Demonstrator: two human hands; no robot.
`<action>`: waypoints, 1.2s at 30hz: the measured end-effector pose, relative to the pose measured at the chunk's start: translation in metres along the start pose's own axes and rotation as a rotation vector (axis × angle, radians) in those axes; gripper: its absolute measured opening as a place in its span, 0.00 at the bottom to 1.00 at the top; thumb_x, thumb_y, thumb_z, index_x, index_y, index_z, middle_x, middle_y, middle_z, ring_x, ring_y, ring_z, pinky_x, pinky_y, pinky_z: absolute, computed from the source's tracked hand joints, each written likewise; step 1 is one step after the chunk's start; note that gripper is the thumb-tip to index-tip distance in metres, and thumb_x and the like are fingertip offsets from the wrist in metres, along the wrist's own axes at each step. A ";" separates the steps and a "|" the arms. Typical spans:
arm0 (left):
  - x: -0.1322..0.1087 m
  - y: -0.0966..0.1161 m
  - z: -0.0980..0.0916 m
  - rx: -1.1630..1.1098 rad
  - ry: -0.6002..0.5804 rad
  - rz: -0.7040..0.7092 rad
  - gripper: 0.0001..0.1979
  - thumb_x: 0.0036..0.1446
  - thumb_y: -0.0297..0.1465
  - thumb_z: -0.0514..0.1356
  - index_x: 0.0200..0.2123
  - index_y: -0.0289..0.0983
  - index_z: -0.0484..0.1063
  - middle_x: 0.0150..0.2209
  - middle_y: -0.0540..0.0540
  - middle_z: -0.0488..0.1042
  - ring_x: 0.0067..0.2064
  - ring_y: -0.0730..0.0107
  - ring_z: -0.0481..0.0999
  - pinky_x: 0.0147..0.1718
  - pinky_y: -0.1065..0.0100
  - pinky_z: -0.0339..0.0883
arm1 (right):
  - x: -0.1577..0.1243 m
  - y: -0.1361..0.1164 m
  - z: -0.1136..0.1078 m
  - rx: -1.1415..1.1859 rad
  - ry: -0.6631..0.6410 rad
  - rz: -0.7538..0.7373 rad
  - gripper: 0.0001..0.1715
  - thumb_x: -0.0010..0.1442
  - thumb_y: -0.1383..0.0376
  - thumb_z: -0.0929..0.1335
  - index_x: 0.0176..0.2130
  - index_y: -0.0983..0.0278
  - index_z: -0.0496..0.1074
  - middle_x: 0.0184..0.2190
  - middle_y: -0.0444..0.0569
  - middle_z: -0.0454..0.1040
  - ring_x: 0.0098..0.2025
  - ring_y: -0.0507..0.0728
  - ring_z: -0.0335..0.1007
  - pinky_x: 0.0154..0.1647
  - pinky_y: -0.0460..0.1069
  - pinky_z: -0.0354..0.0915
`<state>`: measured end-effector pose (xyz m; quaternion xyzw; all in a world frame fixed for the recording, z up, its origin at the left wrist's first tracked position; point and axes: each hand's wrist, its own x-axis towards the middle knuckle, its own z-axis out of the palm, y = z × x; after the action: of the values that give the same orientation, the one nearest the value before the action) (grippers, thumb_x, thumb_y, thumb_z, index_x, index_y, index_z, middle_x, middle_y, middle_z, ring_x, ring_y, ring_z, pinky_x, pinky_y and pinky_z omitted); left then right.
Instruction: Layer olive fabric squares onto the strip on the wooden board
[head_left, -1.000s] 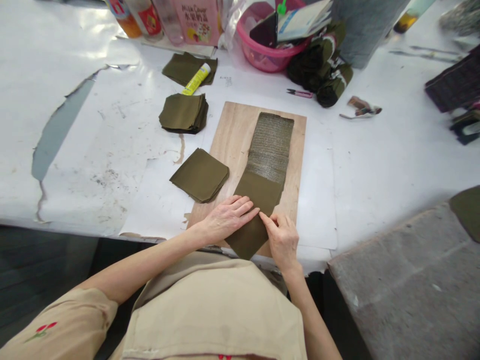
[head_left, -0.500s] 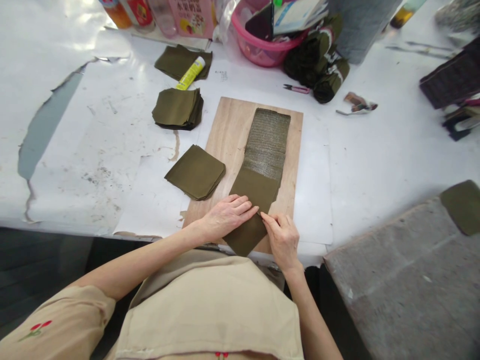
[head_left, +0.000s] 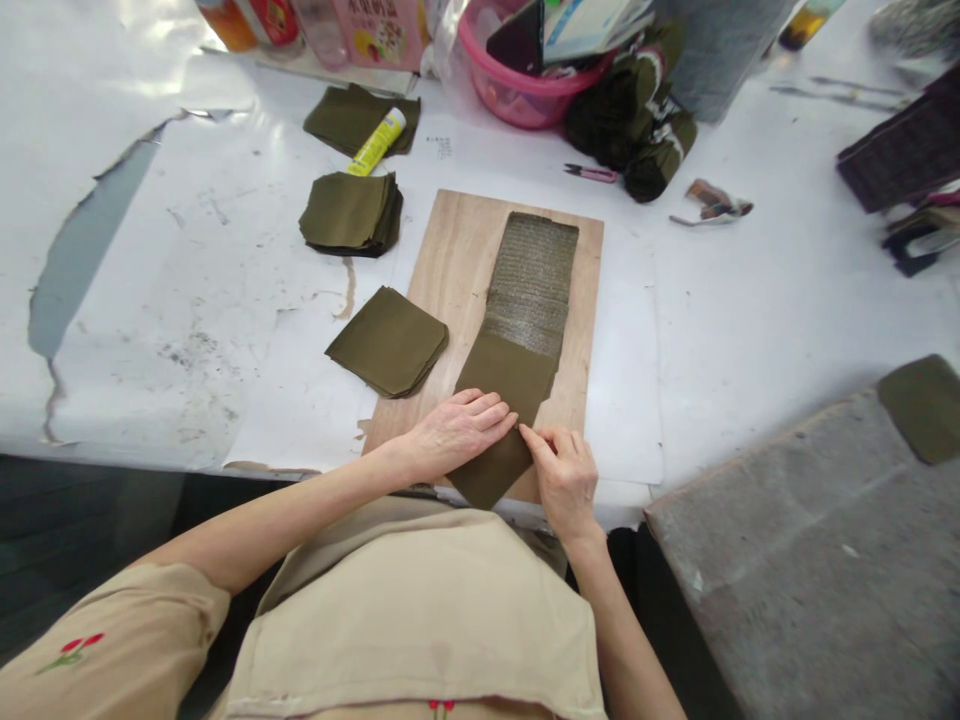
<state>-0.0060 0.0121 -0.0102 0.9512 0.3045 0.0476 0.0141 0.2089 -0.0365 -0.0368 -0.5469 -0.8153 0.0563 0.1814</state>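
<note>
My left hand (head_left: 459, 432) lies flat, fingers stretched together, across an olive fabric piece (head_left: 489, 478) at the near end of a wooden board (head_left: 450, 250). Close to those fingertips, my right hand (head_left: 566, 480) pinches the fabric's edge between thumb and forefinger. Beyond them runs a column of overlapping olive pieces (head_left: 532, 260); its far part looks shiny and streaked, while the part nearest my hands is matte (head_left: 506, 370). A small stack of olive fabric pieces (head_left: 388, 342) rests partly on the board's left side.
Further left are another fabric stack (head_left: 349, 212) and a yellow glue stick (head_left: 377, 142) on more pieces. A pink basin (head_left: 510, 95), dark yarn bundles (head_left: 652, 150) and pink thread snips (head_left: 591, 174) sit at the back. A grey board (head_left: 817, 560) with one olive piece (head_left: 924, 408) stands at right.
The whole view has shifted very slightly. Both hands keep nearly the same place and grip on the fabric.
</note>
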 end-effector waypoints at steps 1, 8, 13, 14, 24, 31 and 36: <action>0.000 0.000 0.001 0.002 -0.004 0.003 0.15 0.68 0.24 0.50 0.55 0.32 0.65 0.48 0.41 0.72 0.52 0.62 0.70 0.52 0.61 0.63 | 0.000 0.001 -0.001 0.009 0.001 0.004 0.16 0.66 0.69 0.65 0.52 0.58 0.75 0.35 0.48 0.72 0.37 0.55 0.62 0.39 0.49 0.59; 0.001 -0.001 0.003 0.018 -0.008 0.003 0.15 0.67 0.25 0.51 0.56 0.35 0.65 0.45 0.42 0.72 0.50 0.62 0.71 0.49 0.61 0.64 | 0.000 0.002 -0.003 0.072 0.020 0.034 0.13 0.66 0.68 0.65 0.48 0.60 0.76 0.34 0.48 0.73 0.37 0.54 0.63 0.40 0.48 0.60; 0.001 -0.001 0.000 0.019 -0.007 0.015 0.16 0.67 0.24 0.52 0.56 0.35 0.64 0.44 0.43 0.72 0.49 0.62 0.71 0.48 0.61 0.64 | -0.001 0.002 -0.004 0.069 0.026 0.028 0.14 0.66 0.68 0.65 0.49 0.60 0.76 0.34 0.48 0.73 0.37 0.54 0.63 0.40 0.49 0.60; 0.001 -0.001 -0.001 0.020 -0.007 0.015 0.16 0.67 0.24 0.52 0.56 0.35 0.65 0.44 0.43 0.72 0.49 0.63 0.71 0.48 0.61 0.64 | -0.002 0.002 -0.004 0.061 0.028 0.022 0.14 0.66 0.68 0.65 0.49 0.60 0.76 0.34 0.48 0.73 0.37 0.54 0.63 0.40 0.49 0.60; 0.003 0.000 0.001 -0.018 -0.025 0.046 0.15 0.67 0.25 0.51 0.56 0.33 0.64 0.49 0.41 0.71 0.53 0.61 0.69 0.51 0.61 0.63 | -0.007 0.003 -0.004 -0.011 0.016 -0.024 0.16 0.67 0.69 0.64 0.52 0.60 0.75 0.35 0.49 0.72 0.37 0.55 0.61 0.39 0.49 0.58; 0.002 -0.001 0.003 -0.020 -0.038 0.042 0.17 0.67 0.25 0.51 0.58 0.35 0.63 0.46 0.41 0.72 0.52 0.62 0.70 0.50 0.62 0.63 | -0.007 0.004 -0.004 0.020 0.024 -0.013 0.16 0.67 0.69 0.64 0.52 0.59 0.74 0.35 0.49 0.72 0.38 0.55 0.62 0.40 0.49 0.58; 0.003 0.000 0.000 -0.007 -0.027 0.050 0.16 0.68 0.25 0.50 0.58 0.36 0.63 0.45 0.42 0.72 0.51 0.62 0.70 0.50 0.61 0.63 | -0.008 0.004 -0.005 0.023 0.023 -0.018 0.17 0.67 0.69 0.63 0.52 0.60 0.74 0.35 0.49 0.72 0.38 0.55 0.62 0.40 0.49 0.59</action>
<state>-0.0033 0.0137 -0.0102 0.9591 0.2801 0.0363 0.0200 0.2170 -0.0426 -0.0347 -0.5379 -0.8175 0.0579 0.1976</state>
